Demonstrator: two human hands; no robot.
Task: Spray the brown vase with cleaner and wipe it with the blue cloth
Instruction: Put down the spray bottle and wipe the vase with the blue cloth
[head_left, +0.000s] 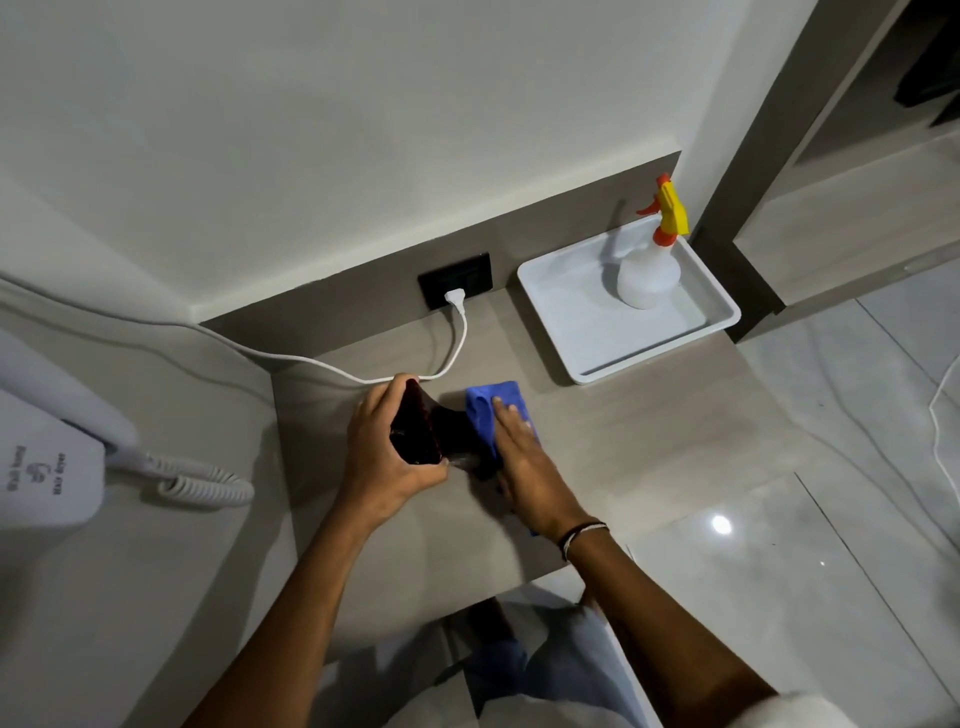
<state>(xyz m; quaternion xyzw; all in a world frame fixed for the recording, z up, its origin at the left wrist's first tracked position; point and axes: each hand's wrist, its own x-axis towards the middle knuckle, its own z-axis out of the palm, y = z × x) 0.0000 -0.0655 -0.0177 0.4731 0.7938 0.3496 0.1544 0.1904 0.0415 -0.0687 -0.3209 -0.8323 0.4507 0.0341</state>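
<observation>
The dark brown vase (423, 434) is tipped over the wooden counter, its wide mouth toward the left. My left hand (382, 457) grips it around the mouth end. My right hand (524, 462) presses the blue cloth (491, 415) against the vase's right side, fingers laid flat on the cloth. Much of the vase body is hidden by cloth and hands. The spray bottle (649, 265), white with a yellow and orange trigger head, stands upright in a white tray (587, 332) at the back right, out of either hand.
A white cable (457, 332) runs from a black wall socket (456, 286) across the counter just behind the vase. A wall-mounted white hair dryer (47, 462) with a coiled cord hangs at the left. The counter's front edge (519, 584) lies near my body; glossy tiled floor is at the right.
</observation>
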